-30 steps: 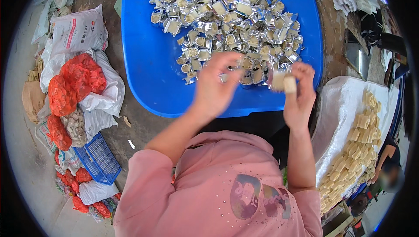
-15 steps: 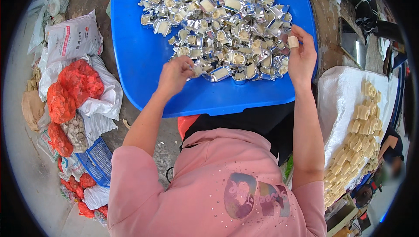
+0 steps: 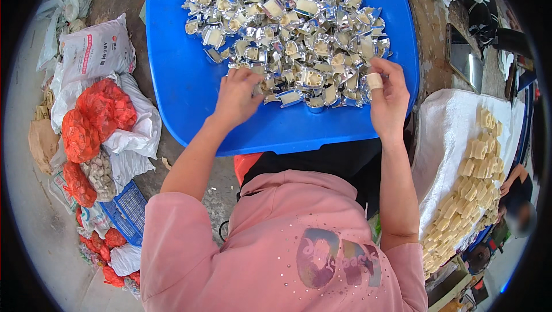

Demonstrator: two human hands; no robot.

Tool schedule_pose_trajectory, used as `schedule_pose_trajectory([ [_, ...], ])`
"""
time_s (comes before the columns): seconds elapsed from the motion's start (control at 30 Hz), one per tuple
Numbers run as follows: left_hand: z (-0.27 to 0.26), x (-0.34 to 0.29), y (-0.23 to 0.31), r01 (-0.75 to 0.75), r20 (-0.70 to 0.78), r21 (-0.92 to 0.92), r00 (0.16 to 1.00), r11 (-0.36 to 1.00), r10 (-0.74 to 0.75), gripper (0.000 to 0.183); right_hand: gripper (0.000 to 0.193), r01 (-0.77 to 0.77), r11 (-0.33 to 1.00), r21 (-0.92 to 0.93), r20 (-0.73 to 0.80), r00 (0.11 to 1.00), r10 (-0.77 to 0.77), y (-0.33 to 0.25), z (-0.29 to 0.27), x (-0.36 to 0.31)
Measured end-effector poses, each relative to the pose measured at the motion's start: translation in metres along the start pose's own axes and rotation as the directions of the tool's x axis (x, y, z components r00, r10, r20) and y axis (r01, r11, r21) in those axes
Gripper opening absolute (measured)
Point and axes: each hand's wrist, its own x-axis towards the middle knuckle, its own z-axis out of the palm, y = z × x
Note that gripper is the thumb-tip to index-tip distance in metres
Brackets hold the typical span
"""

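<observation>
A heap of shiny silver, cup-shaped plastic parts with cream insides [image 3: 307, 4] lies in a large blue tray [image 3: 276, 131]. At the heap's near left edge is my left hand [image 3: 234, 98]. Its fingers are apart, thumb toward the parts, and I see nothing held. My right hand [image 3: 392, 102] is at the heap's near right edge, thumb and forefinger apart beside silver parts. A pale wrap [image 3: 375, 81] covers the end of its thumb. The palm side of both hands is partly hidden.
Right of the tray, many cream plastic pieces [image 3: 472, 188] lie on a white woven sheet [image 3: 440, 134]; a dark phone-like slab [image 3: 464, 59] lies above. At left are a white sack [image 3: 98, 50], red bags [image 3: 105, 105] and a blue basket [image 3: 125, 211]. Another person's arm [image 3: 513, 178] shows far right.
My left hand has let go of a silver part, and its fingers have spread. The right hand has come down toward me along the heap's edge. Parts lie newly at both sides of the heap.
</observation>
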Motion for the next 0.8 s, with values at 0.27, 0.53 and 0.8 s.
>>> schedule_pose_trajectory([
  [0.27,0.016,0.019,0.002,-0.05,0.031,0.089,0.998,0.995,0.047,0.05,0.031,-0.032,0.999,0.029,0.11,0.994,0.029,-0.007,0.011,-0.014],
  [0.53,-0.002,-0.006,-0.028,-0.127,0.053,-0.039,0.99,0.991,0.129,0.046,0.031,-0.118,0.993,0.024,0.161,0.98,0.113,0.004,0.005,-0.026],
  [0.8,0.01,-0.002,-0.046,-0.196,-0.019,0.033,0.98,0.98,0.196,0.034,0.034,-0.152,0.988,0.027,0.182,0.973,0.145,0.002,0.005,-0.032],
])
